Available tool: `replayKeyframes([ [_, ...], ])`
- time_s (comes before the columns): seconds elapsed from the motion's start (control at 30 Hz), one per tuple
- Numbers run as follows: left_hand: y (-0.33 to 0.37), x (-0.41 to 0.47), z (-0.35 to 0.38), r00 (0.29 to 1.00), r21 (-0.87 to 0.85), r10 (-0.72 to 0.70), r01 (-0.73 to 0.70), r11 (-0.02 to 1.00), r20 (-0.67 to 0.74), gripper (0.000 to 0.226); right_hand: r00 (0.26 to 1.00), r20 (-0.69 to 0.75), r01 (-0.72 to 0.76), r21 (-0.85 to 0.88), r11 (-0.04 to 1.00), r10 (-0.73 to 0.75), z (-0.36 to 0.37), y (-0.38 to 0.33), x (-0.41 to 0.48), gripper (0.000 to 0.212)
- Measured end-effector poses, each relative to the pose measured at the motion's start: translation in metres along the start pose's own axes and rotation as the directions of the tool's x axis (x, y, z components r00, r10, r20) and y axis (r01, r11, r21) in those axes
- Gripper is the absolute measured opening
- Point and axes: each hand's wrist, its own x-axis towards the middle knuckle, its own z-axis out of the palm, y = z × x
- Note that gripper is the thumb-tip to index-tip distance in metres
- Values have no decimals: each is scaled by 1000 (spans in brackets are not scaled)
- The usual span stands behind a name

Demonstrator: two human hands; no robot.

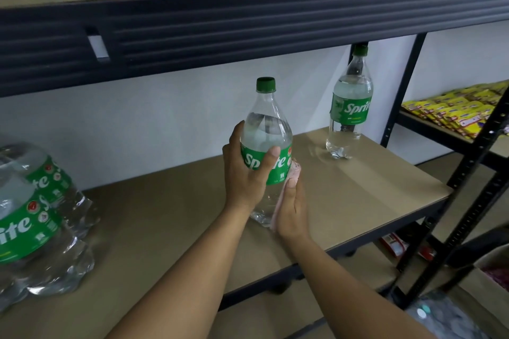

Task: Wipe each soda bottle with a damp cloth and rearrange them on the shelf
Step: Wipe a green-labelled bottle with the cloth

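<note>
wiping step: left hand [245, 173] curls round the bottle [265, 124] at the label, over the shelf [358, 187] — right hand [293, 209], fingers flat, presses the cloth [294, 170] to its lower side. next, i think — stand it near the far bottle [349, 107].

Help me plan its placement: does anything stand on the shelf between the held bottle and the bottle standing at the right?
Nothing visible does: only bare shelf board lies between the held bottle and the standing bottle.
</note>
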Motion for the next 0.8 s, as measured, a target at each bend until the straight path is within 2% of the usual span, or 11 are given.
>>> replayKeyframes([
  [0.1,-8,6,-8,992,-193,-59,80,978,115,75,1000,-7,-2,-3,1000,2,0,-1,0,57],
  [0.23,-8,11,-12,982,-202,-92,125,971,164,73,1000,6,-11,2,1000,11,1,-3,0,58],
  [0.3,-7,11,-8,984,-219,-77,112,969,164,67,1000,18,-15,4,1000,15,1,0,1,58],
  [0.47,-12,6,-1,994,-238,-66,84,968,83,72,998,19,59,27,998,-60,1,-1,-2,57],
  [0.57,-14,6,0,996,-211,-55,67,975,64,71,994,51,95,101,990,-100,6,-17,0,61],
  [0.67,-13,5,1,999,-151,-23,30,988,48,81,984,-3,178,91,980,-179,8,-60,28,65],
  [0.73,-10,6,1,998,-149,-23,30,988,52,94,957,-43,287,9,958,-287,8,-101,54,57],
  [0.8,-10,6,1,997,-171,-44,55,984,68,97,917,-19,395,-74,916,-397,6,-132,72,54],
])
